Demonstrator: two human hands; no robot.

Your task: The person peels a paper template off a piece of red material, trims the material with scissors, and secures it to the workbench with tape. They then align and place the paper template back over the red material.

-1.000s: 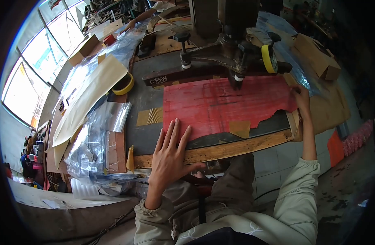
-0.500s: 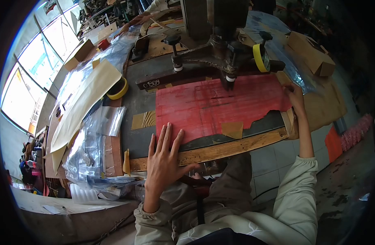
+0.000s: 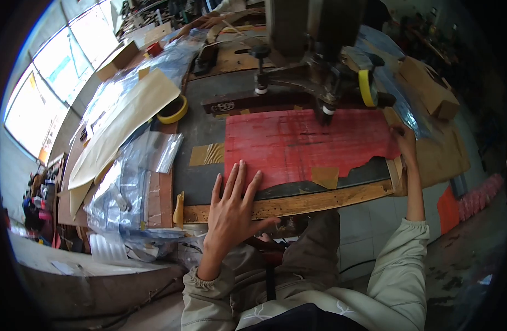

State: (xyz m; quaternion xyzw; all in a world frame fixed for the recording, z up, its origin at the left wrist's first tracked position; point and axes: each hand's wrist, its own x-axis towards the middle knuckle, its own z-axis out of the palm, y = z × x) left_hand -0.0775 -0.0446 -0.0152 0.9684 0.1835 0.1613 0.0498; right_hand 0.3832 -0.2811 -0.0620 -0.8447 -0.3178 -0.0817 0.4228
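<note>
A red sheet (image 3: 275,143), streaked with dark lines and ragged along its lower right edge, lies flat on a dark work surface beneath a machine head. Fingers spread, my left hand (image 3: 231,212) rests on the sheet's lower left corner, with the thumb out over the wooden front edge (image 3: 297,204). My right hand (image 3: 405,144) is at the sheet's right end, its fingers curled and closed on that edge; the fingertips are partly hidden. A dark three-armed machine foot (image 3: 319,83) with black knobs stands above the sheet, its tip close over the upper part.
A dark bar (image 3: 253,102) runs behind the sheet. Yellow tape rolls (image 3: 173,110) sit left and on the machine. Tan paper (image 3: 126,121) and clear plastic (image 3: 118,187) cover the left side. A cardboard box (image 3: 427,88) stands right. Another person's arm (image 3: 201,22) reaches in behind.
The camera view has shifted slightly, so the bench appears farther right. Both hands keep their places on the red sheet, and the sheet shows no clear movement against the bar.
</note>
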